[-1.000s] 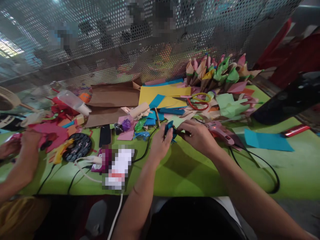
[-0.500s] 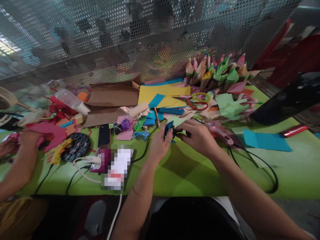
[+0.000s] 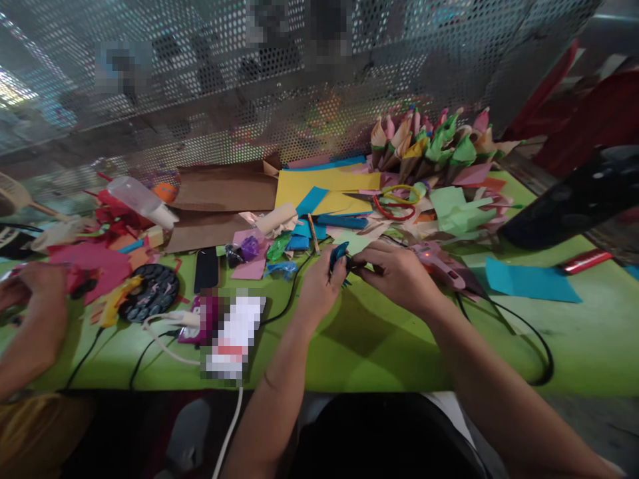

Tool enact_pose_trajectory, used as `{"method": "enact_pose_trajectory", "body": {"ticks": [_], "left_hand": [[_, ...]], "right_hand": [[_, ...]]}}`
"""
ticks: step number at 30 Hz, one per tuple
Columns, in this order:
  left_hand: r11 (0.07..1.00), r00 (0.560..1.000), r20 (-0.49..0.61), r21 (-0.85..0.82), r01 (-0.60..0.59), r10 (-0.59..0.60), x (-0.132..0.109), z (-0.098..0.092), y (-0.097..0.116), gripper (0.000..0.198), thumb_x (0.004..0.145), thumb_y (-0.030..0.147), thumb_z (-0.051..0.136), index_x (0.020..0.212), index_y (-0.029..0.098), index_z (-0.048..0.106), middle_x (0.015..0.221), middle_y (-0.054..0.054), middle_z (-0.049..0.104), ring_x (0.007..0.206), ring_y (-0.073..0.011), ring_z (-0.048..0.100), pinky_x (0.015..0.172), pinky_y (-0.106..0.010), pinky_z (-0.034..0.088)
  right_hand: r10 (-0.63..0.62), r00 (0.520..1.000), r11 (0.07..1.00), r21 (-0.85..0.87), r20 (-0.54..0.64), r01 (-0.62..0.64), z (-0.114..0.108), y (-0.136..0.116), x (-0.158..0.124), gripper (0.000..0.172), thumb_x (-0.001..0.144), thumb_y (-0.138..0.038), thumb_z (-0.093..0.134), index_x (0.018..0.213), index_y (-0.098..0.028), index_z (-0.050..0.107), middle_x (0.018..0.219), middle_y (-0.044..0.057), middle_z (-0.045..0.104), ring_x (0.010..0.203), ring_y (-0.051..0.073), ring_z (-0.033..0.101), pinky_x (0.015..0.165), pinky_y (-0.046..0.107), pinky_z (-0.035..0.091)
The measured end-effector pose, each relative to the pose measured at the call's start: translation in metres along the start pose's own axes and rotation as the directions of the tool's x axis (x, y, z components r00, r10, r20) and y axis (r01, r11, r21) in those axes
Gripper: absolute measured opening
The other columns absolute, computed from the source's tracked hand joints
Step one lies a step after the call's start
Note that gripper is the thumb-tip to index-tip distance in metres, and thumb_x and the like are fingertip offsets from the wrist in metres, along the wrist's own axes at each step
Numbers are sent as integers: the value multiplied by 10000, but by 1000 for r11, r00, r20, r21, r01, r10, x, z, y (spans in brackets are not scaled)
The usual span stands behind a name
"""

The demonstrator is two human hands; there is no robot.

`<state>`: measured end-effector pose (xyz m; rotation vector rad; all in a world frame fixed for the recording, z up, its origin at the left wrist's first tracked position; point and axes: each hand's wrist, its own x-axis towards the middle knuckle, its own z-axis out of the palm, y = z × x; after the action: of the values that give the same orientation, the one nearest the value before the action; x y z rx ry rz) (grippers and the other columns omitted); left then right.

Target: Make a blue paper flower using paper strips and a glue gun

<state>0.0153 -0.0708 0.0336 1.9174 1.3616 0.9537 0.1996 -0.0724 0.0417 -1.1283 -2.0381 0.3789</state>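
Observation:
In the middle of the head view, my left hand (image 3: 319,287) is closed around a small blue folded paper piece (image 3: 339,252), its thumb pressed on the near side. My right hand (image 3: 399,274) meets it from the right, fingertips pinched together by a dark, thin part of the piece. What lies between those right fingertips is hidden. Both hands hover over the green table (image 3: 379,359). Just beyond my right hand lies a pink glue gun (image 3: 442,266) with a small glowing light.
Paper cones (image 3: 424,146) stand clustered at the back right. Yellow sheets (image 3: 329,183), brown card (image 3: 227,189) and scissors (image 3: 399,203) lie behind. At right are a dark bottle (image 3: 564,199) and blue paper (image 3: 529,279). A power strip (image 3: 200,319), yellow glue gun (image 3: 117,303) and co-worker's hand (image 3: 42,293) are left.
My right fingers have shifted slightly at the blue paper piece; my left hand keeps its hold. At the far left, the co-worker's hand has moved a little to the left.

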Motion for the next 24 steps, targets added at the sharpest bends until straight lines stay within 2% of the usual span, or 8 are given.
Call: {"method": "enact_pose_trajectory", "body": {"ticks": [6,11,17,24], "left_hand": [[1000,1000,21,2,-2,2,0,-2,3,286,1023,437,422,1122,218,576,942,-63,709,851,-206,669,790,-312,516],[1000,1000,16,5,-22,22,0,-1,3,290,1032,430,416,1138,215,579,976,-73,723,873,-206,676,803,-316,523],[1000,1000,15,14,-22,22,-1,-1,3,303,1035,437,406,1146,213,577,1008,-78,727,910,-210,682,817,-312,516],[998,998,31,24,-51,51,0,0,4,315,1031,455,398,1106,207,576,885,-42,687,785,-184,633,718,-275,476]], "right_hand": [[29,999,997,76,-19,-28,-13,0,-3,196,914,-160,603,938,-243,779,917,49,756,857,198,699,763,295,521],[19,999,996,90,29,-21,-13,-2,-8,237,929,-162,585,1000,-252,792,924,58,752,835,195,705,728,292,525],[17,998,999,-30,66,-15,-8,-1,-10,306,898,-103,571,1057,-262,779,971,61,746,838,195,703,727,277,504],[-3,997,993,-121,74,12,-1,2,-10,293,838,-51,566,984,-238,738,959,53,725,829,185,681,686,248,453]]}}
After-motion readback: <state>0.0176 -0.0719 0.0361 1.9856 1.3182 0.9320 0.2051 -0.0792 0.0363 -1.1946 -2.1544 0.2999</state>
